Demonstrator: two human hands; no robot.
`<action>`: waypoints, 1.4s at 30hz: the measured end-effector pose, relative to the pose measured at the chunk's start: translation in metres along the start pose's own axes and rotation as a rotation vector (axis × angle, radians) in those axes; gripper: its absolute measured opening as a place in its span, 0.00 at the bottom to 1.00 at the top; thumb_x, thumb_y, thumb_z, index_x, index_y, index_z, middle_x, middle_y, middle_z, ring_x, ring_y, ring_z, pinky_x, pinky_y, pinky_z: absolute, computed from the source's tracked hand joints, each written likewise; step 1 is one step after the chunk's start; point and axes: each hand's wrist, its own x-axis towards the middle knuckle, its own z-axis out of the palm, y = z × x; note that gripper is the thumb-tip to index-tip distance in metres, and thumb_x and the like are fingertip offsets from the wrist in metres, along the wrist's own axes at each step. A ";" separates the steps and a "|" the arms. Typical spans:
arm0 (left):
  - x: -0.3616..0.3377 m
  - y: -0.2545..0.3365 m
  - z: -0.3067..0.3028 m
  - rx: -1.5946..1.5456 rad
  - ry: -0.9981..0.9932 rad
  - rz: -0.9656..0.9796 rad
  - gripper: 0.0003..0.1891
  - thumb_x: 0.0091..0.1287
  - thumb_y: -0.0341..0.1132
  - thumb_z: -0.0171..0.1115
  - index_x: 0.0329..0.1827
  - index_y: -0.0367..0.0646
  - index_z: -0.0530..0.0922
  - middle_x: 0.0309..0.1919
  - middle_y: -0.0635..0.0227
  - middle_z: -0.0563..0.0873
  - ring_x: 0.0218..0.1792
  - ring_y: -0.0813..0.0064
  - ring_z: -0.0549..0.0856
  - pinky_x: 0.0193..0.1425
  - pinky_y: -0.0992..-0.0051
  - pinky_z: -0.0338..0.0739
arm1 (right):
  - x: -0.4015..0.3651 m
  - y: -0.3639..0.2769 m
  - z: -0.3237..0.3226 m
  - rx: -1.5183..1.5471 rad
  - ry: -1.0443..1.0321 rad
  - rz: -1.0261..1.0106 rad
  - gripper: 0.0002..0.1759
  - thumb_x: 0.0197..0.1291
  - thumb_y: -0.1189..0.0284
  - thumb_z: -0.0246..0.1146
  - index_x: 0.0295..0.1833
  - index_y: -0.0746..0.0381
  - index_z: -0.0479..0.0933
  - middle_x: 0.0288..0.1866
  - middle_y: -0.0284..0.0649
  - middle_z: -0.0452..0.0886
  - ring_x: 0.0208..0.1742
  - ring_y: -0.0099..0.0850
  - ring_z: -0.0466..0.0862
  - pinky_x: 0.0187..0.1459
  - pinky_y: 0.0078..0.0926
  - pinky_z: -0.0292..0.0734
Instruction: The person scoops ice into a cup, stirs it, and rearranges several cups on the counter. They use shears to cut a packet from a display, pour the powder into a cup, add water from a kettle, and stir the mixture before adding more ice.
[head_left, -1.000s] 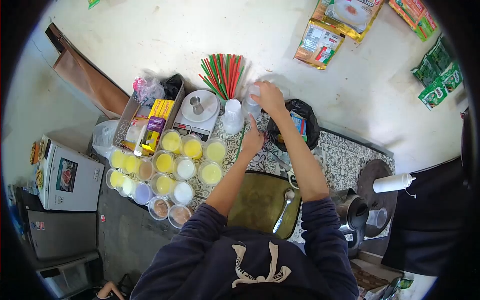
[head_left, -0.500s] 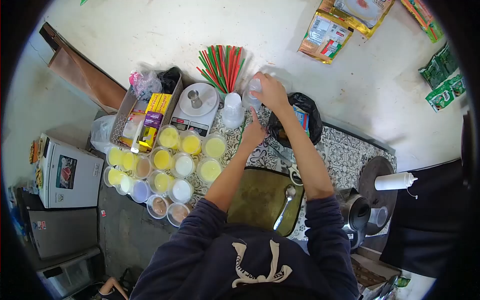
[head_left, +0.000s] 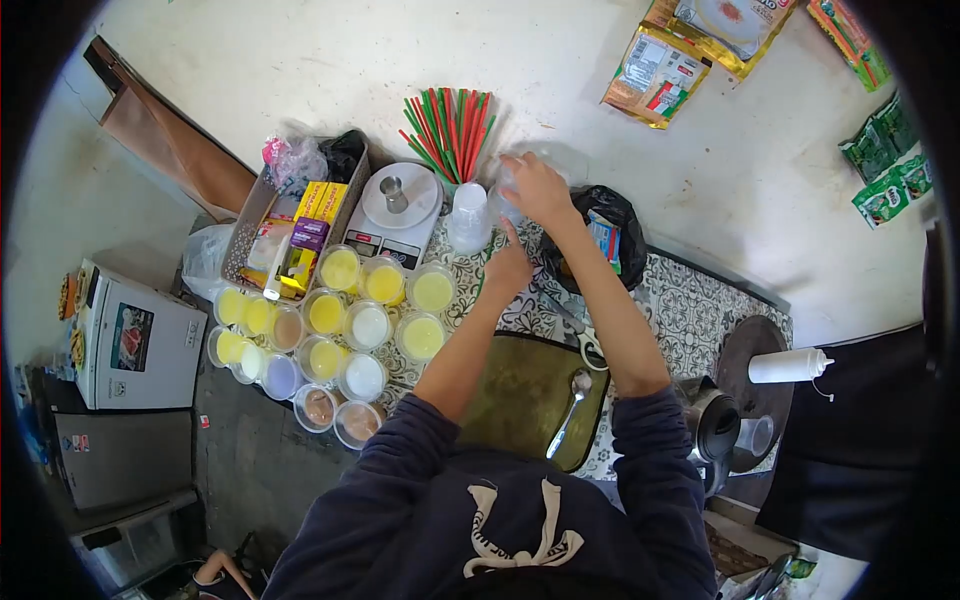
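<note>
A stack of clear plastic cups (head_left: 507,208) stands near the wall. My right hand (head_left: 540,190) closes round its upper part, fingers bent over the top. Just below, my left hand (head_left: 508,268) has its index finger stretched toward the base of that stack, fingertip right at it. Nothing shows in the left hand. Immediately left of the cups is a white-topped clear container (head_left: 468,218), with a bunch of red and green straws (head_left: 450,135) behind it. A black plastic bag (head_left: 625,235) holding packets sits beside my right forearm.
Many filled cups (head_left: 325,313) with yellow, white, purple and brown contents crowd the left side. Behind them are a kitchen scale (head_left: 398,205) and a basket (head_left: 240,235). A tray (head_left: 500,400) with a spoon (head_left: 572,410), scissors (head_left: 592,350) and a kettle (head_left: 712,430) lie nearer me.
My right hand's fingers have shifted slightly and spread a little over the cup stack. My left hand stays almost in place, and the whole view has moved slightly.
</note>
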 end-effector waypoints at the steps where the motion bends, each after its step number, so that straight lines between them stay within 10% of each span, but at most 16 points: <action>1: 0.001 0.001 0.000 0.016 -0.021 -0.014 0.51 0.59 0.37 0.58 0.69 0.27 0.26 0.37 0.46 0.84 0.38 0.50 0.84 0.45 0.58 0.78 | -0.002 0.003 0.005 0.000 0.000 0.001 0.27 0.50 0.64 0.67 0.58 0.54 0.71 0.47 0.48 0.75 0.43 0.49 0.81 0.42 0.42 0.79; 23: 0.012 0.009 -0.022 0.236 -0.103 -0.039 0.52 0.50 0.33 0.66 0.70 0.24 0.39 0.46 0.45 0.82 0.47 0.50 0.83 0.50 0.59 0.77 | -0.005 0.008 -0.018 0.060 0.085 -0.046 0.25 0.50 0.62 0.67 0.56 0.50 0.74 0.42 0.45 0.77 0.40 0.46 0.82 0.42 0.41 0.78; 25: 0.011 0.011 -0.026 0.351 -0.167 -0.045 0.42 0.62 0.37 0.53 0.72 0.29 0.39 0.49 0.52 0.82 0.47 0.58 0.84 0.50 0.64 0.77 | -0.004 0.007 -0.025 0.058 0.086 -0.050 0.25 0.50 0.61 0.66 0.56 0.50 0.74 0.42 0.45 0.77 0.40 0.46 0.82 0.42 0.41 0.78; 34: 0.020 0.002 -0.034 0.367 -0.158 0.001 0.42 0.62 0.39 0.52 0.72 0.28 0.40 0.49 0.50 0.82 0.48 0.58 0.84 0.51 0.62 0.76 | -0.013 0.004 -0.083 0.051 0.186 0.017 0.26 0.53 0.57 0.64 0.58 0.52 0.73 0.45 0.44 0.80 0.45 0.44 0.80 0.47 0.39 0.75; 42: -0.020 0.023 -0.047 0.232 -0.046 0.070 0.37 0.59 0.35 0.54 0.68 0.28 0.49 0.42 0.45 0.83 0.45 0.52 0.84 0.51 0.59 0.75 | -0.124 -0.025 -0.123 0.791 0.465 0.296 0.22 0.50 0.71 0.71 0.48 0.62 0.70 0.41 0.39 0.80 0.42 0.27 0.80 0.40 0.25 0.75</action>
